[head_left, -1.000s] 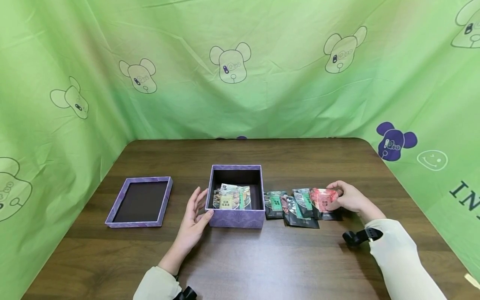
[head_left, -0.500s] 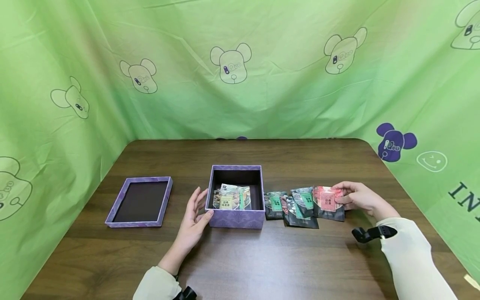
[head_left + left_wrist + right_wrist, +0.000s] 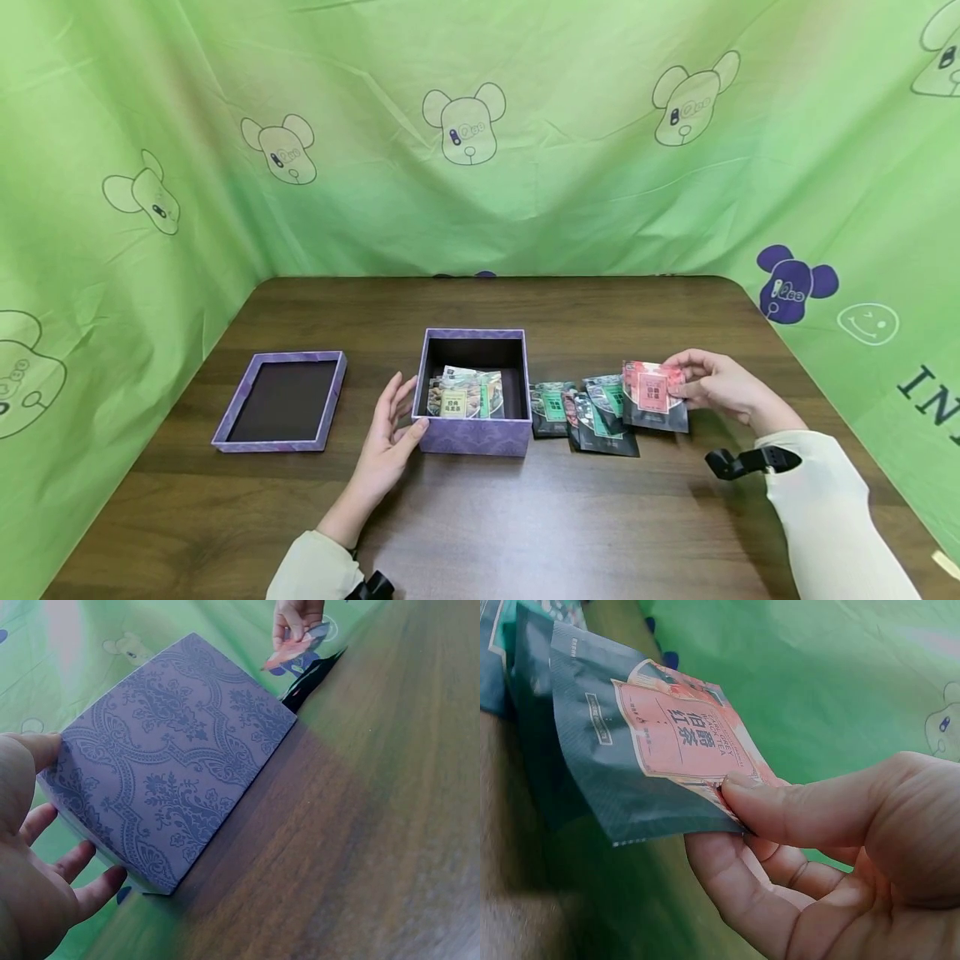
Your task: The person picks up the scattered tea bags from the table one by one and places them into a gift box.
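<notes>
My right hand (image 3: 716,385) pinches a red-and-black tea sachet (image 3: 654,393) by its right edge, thumb on the printed face. In the right wrist view the sachet (image 3: 675,742) is held up at a tilt, fingers beneath it. My left hand (image 3: 386,446) rests against the left side of a purple patterned box (image 3: 474,437), thumb at its front corner and fingers spread along the side. Several tea sachets (image 3: 453,404) lie inside the open box. Right of it, several green-and-black sachets (image 3: 600,433) lie overlapping on the table.
The box's purple-rimmed lid (image 3: 277,447) lies upturned on the left of the wooden table (image 3: 480,517). A green printed curtain (image 3: 570,208) hangs behind the table and along both sides.
My right hand has drawn the red sachet off the pile, first a little rightward, then upward. The left hand stays at the box.
</notes>
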The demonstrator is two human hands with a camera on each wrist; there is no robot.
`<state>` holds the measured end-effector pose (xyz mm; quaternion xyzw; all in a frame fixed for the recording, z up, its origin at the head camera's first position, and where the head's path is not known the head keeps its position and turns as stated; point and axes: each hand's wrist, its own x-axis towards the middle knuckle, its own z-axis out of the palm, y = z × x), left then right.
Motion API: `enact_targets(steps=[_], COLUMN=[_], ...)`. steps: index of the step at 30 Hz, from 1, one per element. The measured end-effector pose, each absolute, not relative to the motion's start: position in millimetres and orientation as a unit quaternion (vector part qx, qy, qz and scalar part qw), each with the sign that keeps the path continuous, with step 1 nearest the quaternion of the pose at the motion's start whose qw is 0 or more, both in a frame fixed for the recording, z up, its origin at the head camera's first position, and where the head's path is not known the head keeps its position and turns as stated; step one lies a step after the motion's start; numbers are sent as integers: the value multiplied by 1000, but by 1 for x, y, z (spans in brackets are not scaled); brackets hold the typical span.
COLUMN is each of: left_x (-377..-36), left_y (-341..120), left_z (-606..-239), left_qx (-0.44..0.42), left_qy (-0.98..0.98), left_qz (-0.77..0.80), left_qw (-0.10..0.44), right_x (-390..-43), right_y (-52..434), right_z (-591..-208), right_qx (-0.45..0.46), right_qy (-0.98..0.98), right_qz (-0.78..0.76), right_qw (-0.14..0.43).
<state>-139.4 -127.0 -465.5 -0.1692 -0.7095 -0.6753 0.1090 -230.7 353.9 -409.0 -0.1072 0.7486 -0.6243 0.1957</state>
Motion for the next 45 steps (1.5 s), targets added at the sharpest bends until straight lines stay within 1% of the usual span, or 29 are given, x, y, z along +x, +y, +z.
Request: enact_targets(steps=[9, 23, 38, 45], left_x=[-140, -140, -139, -139], left_y=[-126, -127, -126, -127], left_z=[-465, -466, -465, -464], left_qx=[-183, -180, -171, -170], left_qy=[-702, -703, -704, -703], left_qz=[-678, -678, -681, -682], left_qw=[116, 116, 111, 109], right_x=[-231, -244, -266, -271], right_y=[337, 294, 232, 202], right_z=[-394, -370, -352, -350], right_qx=[-102, -110, -118, -130], right_qy=[767, 768, 760, 737], right_qz=[-611, -613, -619, -640], right_qw=[167, 150, 158, 175])
